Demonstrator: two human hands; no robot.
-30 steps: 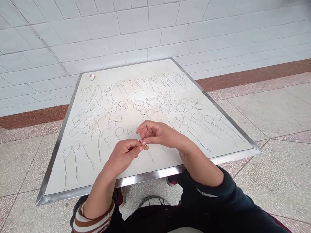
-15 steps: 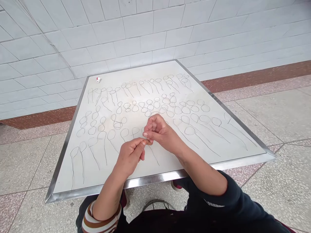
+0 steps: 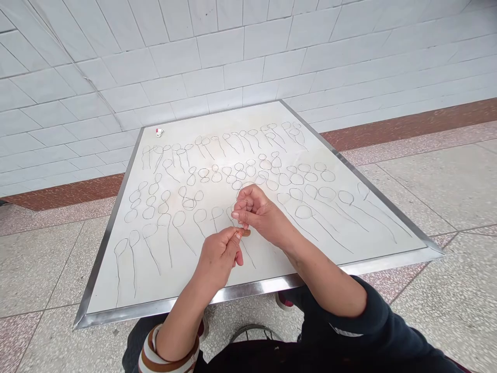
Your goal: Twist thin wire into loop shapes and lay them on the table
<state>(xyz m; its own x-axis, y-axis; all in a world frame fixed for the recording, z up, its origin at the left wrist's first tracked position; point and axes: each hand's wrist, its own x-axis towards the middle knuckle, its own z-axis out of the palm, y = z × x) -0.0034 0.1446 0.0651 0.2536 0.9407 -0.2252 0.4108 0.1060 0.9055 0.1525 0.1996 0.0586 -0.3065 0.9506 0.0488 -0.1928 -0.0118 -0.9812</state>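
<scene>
From where I stood, the left hand (image 3: 219, 255) pinched narrowly beside the loosely curled right hand (image 3: 259, 211), seemingly for fine control above the wire loops (image 3: 339, 197), whatever either held being impossible to tell.

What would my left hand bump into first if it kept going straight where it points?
Probably your right hand: it's just up and to the right of your left hand. The picture can't quite show whether they're at the same height.
</scene>
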